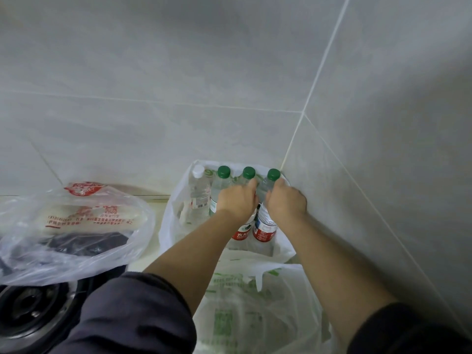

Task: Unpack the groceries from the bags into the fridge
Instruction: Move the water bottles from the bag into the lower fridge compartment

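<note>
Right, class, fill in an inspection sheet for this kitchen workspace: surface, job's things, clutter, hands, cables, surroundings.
Surface: pale counter, largely covered by bags.
Job's things: corner white bag holds a white-capped bottle and three green-capped bottles, all upright; green-printed bag in front; clear red-printed bag at left.
Clutter: stove burner partly under the clear bag.
Hands: left hand grips the middle green-capped bottle; right hand grips the rightmost bottle.
Cables: nothing seen.
Surroundings: grey tiled walls; fridge not in view.

bottles (264, 226) in corner bag (169, 221), second bag (76, 226) left, burner (25, 310) nearer
</note>
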`<move>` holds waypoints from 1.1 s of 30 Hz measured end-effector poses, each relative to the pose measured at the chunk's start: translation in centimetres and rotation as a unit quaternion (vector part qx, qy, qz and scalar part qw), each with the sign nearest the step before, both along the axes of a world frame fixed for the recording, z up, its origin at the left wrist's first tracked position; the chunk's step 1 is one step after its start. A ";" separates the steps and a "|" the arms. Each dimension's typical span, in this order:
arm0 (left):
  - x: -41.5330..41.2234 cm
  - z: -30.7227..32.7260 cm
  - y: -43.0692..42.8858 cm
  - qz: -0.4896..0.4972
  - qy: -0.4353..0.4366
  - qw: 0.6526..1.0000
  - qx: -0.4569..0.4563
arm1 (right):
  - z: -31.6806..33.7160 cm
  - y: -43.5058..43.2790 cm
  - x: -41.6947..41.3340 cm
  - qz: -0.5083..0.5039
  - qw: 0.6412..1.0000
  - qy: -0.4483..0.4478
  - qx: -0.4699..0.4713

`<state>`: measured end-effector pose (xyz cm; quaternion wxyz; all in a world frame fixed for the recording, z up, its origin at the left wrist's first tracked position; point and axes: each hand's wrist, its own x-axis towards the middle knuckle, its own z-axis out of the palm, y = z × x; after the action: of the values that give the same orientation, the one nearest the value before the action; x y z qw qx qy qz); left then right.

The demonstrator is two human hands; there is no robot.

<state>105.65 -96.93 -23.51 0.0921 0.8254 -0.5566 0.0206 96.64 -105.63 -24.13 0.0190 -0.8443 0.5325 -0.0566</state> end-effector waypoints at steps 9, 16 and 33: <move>-0.7 0.5 0.0 0.041 0.031 0.999 0.015 | 0.7 0.4 0.0 -0.022 0.999 -0.028 0.041; -0.2 3.9 4.7 0.139 0.220 0.957 -0.127 | 4.7 3.1 0.1 -0.021 0.976 -0.188 0.108; -0.2 19.9 31.4 0.207 0.119 0.899 -0.368 | 23.0 25.1 0.2 0.297 0.863 -0.391 0.117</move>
<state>105.48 -65.56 -3.58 0.4481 0.8258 -0.3106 0.1445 96.80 -80.51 -1.18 0.3403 -0.8628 0.2082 -0.3106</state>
